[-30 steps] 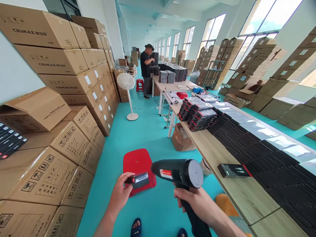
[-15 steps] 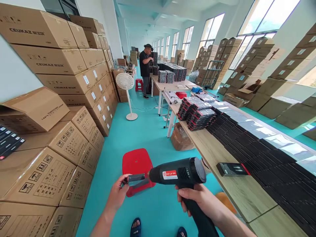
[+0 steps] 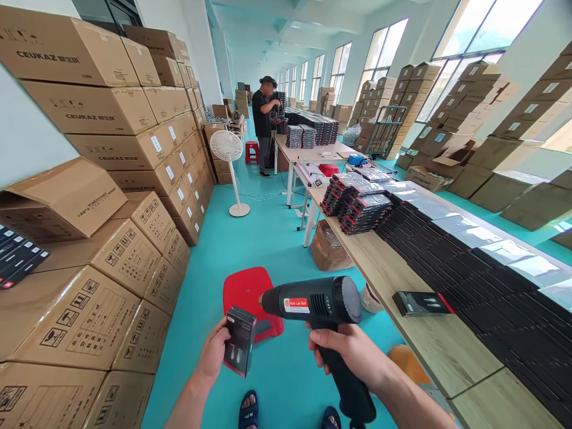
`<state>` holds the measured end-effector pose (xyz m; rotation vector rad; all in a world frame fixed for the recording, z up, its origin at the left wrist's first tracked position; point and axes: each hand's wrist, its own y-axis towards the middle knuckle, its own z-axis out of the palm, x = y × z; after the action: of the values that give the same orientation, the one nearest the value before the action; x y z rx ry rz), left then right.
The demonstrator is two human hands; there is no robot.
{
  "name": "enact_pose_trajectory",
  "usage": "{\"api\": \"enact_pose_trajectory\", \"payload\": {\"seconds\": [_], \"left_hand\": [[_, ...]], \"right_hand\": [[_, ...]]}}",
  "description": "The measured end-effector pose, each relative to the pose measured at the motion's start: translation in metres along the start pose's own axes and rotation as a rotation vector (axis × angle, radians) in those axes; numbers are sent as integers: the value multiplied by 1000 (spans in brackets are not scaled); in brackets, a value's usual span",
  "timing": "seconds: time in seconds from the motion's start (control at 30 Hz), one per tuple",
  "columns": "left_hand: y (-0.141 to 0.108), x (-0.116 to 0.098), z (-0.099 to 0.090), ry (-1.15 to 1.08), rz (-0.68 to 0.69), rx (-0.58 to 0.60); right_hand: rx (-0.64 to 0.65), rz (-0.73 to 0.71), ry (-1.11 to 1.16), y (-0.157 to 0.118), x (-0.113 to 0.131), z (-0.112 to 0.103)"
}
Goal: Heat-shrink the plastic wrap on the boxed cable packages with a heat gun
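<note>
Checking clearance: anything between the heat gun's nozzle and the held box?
Only open air between nozzle and box; the red stool shows behind, head view.

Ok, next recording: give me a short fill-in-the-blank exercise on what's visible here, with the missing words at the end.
1. The right hand grips the heat gun, whose nozzle points toward the ____ side of the picture.
2. The sticker on the heat gun reads ____ LAI SHI.
3. The left hand holds a box whose main colour is ____.
4. The nearest stool is coloured ____.

Missing words: left; HUA; black; red.
</note>
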<state>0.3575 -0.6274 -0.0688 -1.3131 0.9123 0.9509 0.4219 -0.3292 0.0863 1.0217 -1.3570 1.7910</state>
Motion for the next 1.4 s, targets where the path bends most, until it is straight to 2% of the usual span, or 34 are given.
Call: {"api": "enact_pose_trajectory", "payload": {"seconds": [0.07, 0.17, 0.27, 0.4, 0.57, 0.67, 0.73, 0.83, 0.93, 1.03, 1.13, 1.2, 1.3, 1.4], "left_hand": [[1, 2, 6, -199, -116, -57], [1, 4, 15, -440, -237, -134], [2, 4, 20, -506, -255, -131], [4, 5, 18, -570, -287, -104], [-3, 1, 12, -615, -300, -114], [-14, -5, 11, -685, -277, -68], [-19, -6, 11, -750, -290, 25], [-18, 2, 15, -836, -364, 195], [-11, 14, 20, -849, -426, 230], [-9, 17, 23, -754, -502, 152], [-14, 8, 22, -729, -474, 124], [-18, 1, 22, -757, -417, 123], [-22, -4, 21, -747, -439, 100], [-23, -3, 22, -686, -490, 81]], "right_hand": [[69, -29, 71, 3, 4, 3], [141, -39, 17, 5, 7, 12], [150, -12, -79, 4, 0, 21], [194, 53, -160, -7, -17, 25], [277, 158, -269, -26, -33, 11], [210, 192, -171, -25, -47, -4], [123, 182, -35, -14, -57, -9], [-3, 106, 113, 13, -61, -4], [-42, 20, 197, 32, -45, 8], [123, 19, 151, 28, -24, 12], [360, 98, -89, 8, -16, 3], [308, 112, -145, -1, -19, -3], [104, 63, -15, 2, -24, 2], [74, 18, 105, 16, -21, 19]]}}
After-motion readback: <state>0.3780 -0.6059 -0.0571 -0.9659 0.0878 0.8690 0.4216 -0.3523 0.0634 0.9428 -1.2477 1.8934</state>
